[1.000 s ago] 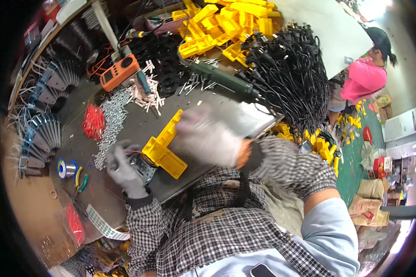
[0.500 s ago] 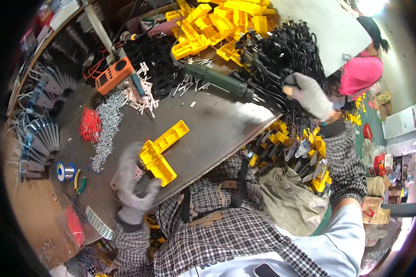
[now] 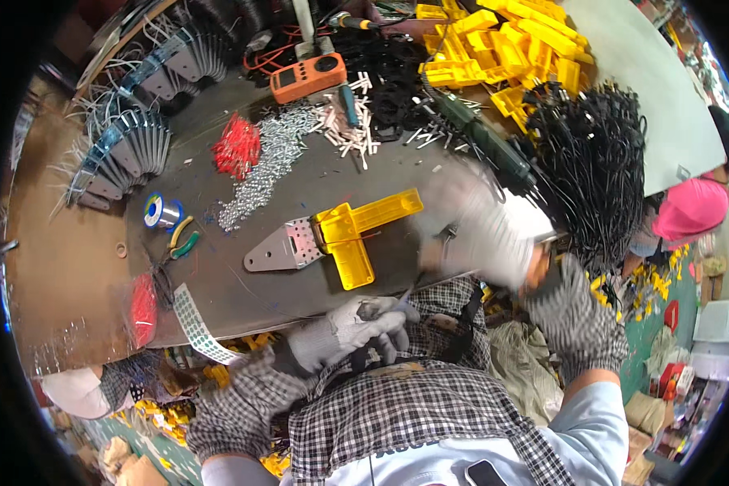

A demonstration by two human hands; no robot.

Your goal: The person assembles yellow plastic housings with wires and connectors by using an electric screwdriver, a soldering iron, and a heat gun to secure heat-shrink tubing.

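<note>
A yellow plastic part (image 3: 353, 236) lies on the dark worktable (image 3: 243, 296), its left end resting against a perforated metal plate (image 3: 282, 248). My gloved left hand (image 3: 350, 330) sits at the table's near edge, just below the yellow part, fingers curled around a thin grey tool (image 3: 402, 299). My gloved right hand (image 3: 479, 233) is blurred with motion over the table to the right of the yellow part. A small black piece (image 3: 446, 236) shows at its fingertips.
A bundle of black cables (image 3: 593, 162) and a green-handled tool (image 3: 494, 150) lie at right, a heap of yellow parts (image 3: 502, 40) behind. An orange meter (image 3: 308, 77), red pieces (image 3: 236, 150), silver screws (image 3: 277, 154) and a solder spool (image 3: 159, 212) lie left. A person in pink (image 3: 692, 211) stands at right.
My right hand has come back from the black cable bundle to the table beside the yellow part. My left hand moved right along the near edge. The metal plate now shows.
</note>
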